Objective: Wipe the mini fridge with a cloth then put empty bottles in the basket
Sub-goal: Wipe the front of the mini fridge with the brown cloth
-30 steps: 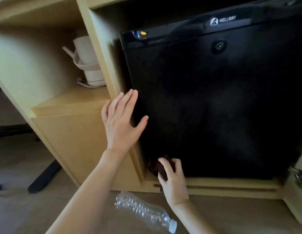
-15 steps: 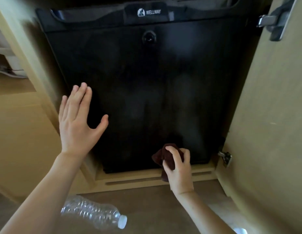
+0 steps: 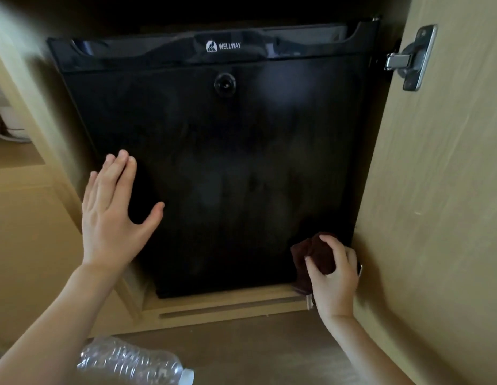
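A black mini fridge (image 3: 228, 168) with a closed door sits inside a wooden cabinet. My right hand (image 3: 335, 276) grips a dark brown cloth (image 3: 315, 252) against the door's lower right corner. My left hand (image 3: 112, 215) lies flat with straight fingers on the door's left edge. An empty clear plastic bottle (image 3: 130, 362) with a white cap lies on the floor in front, below my left forearm. No basket is in view.
The open wooden cabinet door (image 3: 442, 190) stands close on the right, with a metal hinge (image 3: 408, 59) near its top. A wooden partition (image 3: 27, 112) and shelf lie to the left. The floor (image 3: 255, 354) runs in front of the cabinet base.
My right hand has slid the cloth along the bottom of the fridge door from the left corner to the right corner. The view has shifted right. My left hand stays on the door's left edge.
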### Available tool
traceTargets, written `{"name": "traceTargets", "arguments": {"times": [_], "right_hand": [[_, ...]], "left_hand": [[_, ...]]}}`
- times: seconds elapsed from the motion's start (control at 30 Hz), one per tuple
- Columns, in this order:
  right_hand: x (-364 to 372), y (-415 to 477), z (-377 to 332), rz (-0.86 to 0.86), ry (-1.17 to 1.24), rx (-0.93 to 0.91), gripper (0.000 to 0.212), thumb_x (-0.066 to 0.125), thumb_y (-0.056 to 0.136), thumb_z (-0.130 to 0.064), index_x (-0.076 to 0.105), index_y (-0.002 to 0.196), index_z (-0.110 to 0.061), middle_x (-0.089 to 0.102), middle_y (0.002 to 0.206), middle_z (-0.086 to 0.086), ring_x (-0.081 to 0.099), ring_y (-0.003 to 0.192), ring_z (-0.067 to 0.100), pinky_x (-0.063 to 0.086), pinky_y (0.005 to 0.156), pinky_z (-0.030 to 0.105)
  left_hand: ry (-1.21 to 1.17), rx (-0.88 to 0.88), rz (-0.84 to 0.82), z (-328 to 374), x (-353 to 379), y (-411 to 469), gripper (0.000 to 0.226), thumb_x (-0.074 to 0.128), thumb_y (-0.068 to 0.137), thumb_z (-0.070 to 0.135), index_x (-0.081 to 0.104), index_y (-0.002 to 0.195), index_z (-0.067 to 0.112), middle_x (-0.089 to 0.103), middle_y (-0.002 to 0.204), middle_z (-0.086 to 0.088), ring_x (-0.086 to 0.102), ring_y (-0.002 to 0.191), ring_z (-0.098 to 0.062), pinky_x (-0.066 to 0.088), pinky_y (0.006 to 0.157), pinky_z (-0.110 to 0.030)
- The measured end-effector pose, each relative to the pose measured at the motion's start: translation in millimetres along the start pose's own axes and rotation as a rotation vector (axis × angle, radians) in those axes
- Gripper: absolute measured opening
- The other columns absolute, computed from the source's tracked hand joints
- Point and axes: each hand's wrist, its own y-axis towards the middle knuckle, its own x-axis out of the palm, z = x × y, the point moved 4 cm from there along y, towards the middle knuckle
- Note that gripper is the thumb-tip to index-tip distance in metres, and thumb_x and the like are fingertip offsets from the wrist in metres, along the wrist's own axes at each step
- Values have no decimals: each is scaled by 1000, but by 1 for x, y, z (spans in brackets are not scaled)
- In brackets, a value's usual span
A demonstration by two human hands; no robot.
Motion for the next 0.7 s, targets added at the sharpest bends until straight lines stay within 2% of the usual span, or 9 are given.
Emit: {"name": "traceTargets", "arguments": {"times": [0.07, 0.17, 0.23, 0.3, 0.4, 0.53, 0.7], "right_hand": [[-8, 22, -18, 32, 104, -11, 48, 80, 78, -5, 64, 122, -16, 56, 117, 4, 56, 106, 8, 40, 88, 0], [-14, 35, -22, 14, 140, -29, 49, 79, 79, -10, 61, 125, -17, 55, 118, -1, 51, 107, -11, 38, 88, -2], [-10, 22, -11, 7, 107, 3, 50, 79, 80, -10, 60, 126, -18, 56, 121, 2, 47, 107, -16, 34, 90, -3], [-4, 2, -2, 15, 86, 90, 52, 79, 79, -8, 59, 126, -18, 59, 122, 10, 47, 106, -10, 30, 88, -7], [3, -4, -10, 56, 110, 159, 52, 80, 79, -7, 60, 126, -14, 60, 121, 13, 54, 112, 16, 30, 81, -10], [6, 22, -50, 77, 184, 55, 52, 80, 79, -11, 59, 127, -17, 57, 119, 4, 52, 106, 3, 37, 84, -5], [15, 15, -59, 78, 167, 8, 50, 78, 82, -13, 59, 128, -16, 53, 121, 5, 54, 106, 12, 42, 84, -1]], "left_hand": [[7, 1, -9, -2, -2, 1, 85, 78, 81, 21, 33, 153, 8, 26, 159, 2, 18, 151, -16, 10, 125, -37], [15, 1, -18, -1, -2, 3, 88, 79, 80, 21, 32, 153, 8, 21, 158, 7, 18, 151, -16, 14, 125, -44], [8, -12, -24, 1, -1, 3, 87, 78, 80, 20, 33, 153, 7, 23, 159, 5, 18, 151, -17, 15, 124, -46], [8, -18, -27, 3, -2, 3, 86, 78, 81, 21, 34, 153, 7, 28, 160, -1, 18, 151, -17, 14, 124, -45], [4, -11, -34, 3, -6, 4, 85, 79, 81, 21, 35, 152, 7, 32, 159, -6, 17, 151, -14, 12, 125, -40], [14, -2, -54, -2, -6, 3, 87, 79, 81, 23, 33, 153, 9, 30, 160, -5, 15, 151, -12, 10, 125, -38], [6, 2, -32, -1, -3, 3, 86, 78, 82, 22, 32, 153, 9, 30, 160, -6, 13, 151, -11, 9, 125, -36]]}}
